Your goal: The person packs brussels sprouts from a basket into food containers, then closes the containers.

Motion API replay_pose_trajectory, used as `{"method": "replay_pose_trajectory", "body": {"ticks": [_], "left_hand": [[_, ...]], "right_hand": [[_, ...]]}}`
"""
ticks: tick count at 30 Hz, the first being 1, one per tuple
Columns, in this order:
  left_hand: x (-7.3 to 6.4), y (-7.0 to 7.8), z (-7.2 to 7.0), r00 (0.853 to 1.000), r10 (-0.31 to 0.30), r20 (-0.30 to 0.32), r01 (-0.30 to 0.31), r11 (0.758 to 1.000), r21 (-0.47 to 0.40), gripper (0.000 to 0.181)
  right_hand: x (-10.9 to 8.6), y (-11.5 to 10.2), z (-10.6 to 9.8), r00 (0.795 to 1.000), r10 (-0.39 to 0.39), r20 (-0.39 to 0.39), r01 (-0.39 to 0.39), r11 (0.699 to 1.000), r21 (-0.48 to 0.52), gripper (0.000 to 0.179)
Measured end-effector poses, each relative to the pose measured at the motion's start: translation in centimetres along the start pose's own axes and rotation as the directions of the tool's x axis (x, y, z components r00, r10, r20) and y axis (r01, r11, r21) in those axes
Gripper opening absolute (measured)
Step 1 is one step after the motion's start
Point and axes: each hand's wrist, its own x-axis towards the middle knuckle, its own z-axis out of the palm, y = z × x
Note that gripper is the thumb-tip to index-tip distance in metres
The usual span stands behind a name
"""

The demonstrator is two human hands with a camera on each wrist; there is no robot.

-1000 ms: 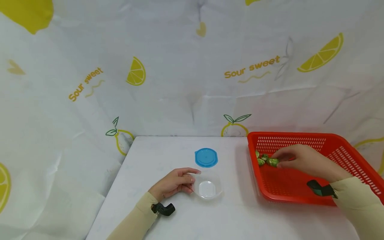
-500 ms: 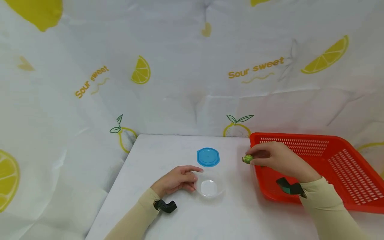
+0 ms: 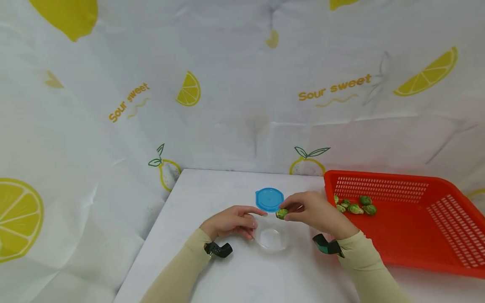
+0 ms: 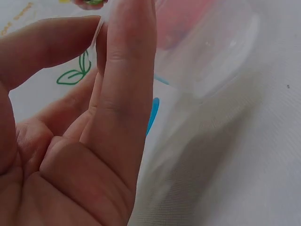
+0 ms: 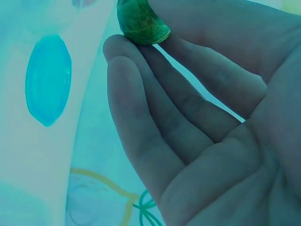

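My right hand [image 3: 312,212] pinches a green Brussels sprout [image 3: 281,213] between thumb and fingertips, above the far right side of a clear plastic bowl [image 3: 271,239]. In the right wrist view the sprout [image 5: 140,21] shows at the tips of the fingers. With thumb and fingers my left hand [image 3: 233,222] grips the left rim of the bowl; the thin rim [image 4: 98,30] shows between them in the left wrist view. The bowl stands upright on the white table. Just behind it lies a blue lid [image 3: 269,199], partly overlapped by the right hand.
A red plastic basket [image 3: 409,240] with slotted walls stands on the right of the table [image 3: 212,189]. Several more Brussels sprouts [image 3: 355,208] lie in its far left corner. A white curtain [image 3: 235,101] printed with lemons hangs behind the table.
My right hand has picked a Brussels sprout out of the basket and carried it left, over the basket's wall to the bowl. The left hand stays at the bowl's rim.
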Motion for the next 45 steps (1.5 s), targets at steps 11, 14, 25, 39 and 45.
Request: {"method": "replay_pose_trajectory", "body": {"ticks": [11, 14, 25, 39, 45], "left_hand": [[0.4, -0.4, -0.1, 0.999, 0.012, 0.032, -0.010, 0.999, -0.047, 0.049], [0.3, -0.4, -0.1, 0.999, 0.012, 0.030, -0.010, 0.999, -0.049, 0.048], [0.3, -0.3, 0.2, 0.999, 0.012, 0.042, -0.009, 0.998, -0.068, 0.050], [0.2, -0.3, 0.2, 0.999, 0.005, 0.047, -0.002, 0.998, -0.061, 0.049], [0.2, -0.3, 0.2, 0.999, 0.008, 0.039, -0.005, 0.998, -0.061, 0.048]], "right_hand": [[1.2, 0.1, 3.1, 0.999, 0.044, 0.020, -0.045, 0.999, 0.016, 0.022], [1.4, 0.0, 3.7, 0.998, 0.059, 0.027, -0.059, 0.998, 0.003, 0.022], [1.6, -0.5, 5.1, 0.996, 0.085, 0.037, -0.082, 0.994, -0.071, 0.026], [2.3, -1.1, 6.9, 0.996, 0.088, 0.029, -0.083, 0.986, -0.146, 0.020], [2.5, -1.4, 7.3, 0.994, 0.102, 0.029, -0.096, 0.981, -0.169, 0.021]]}}
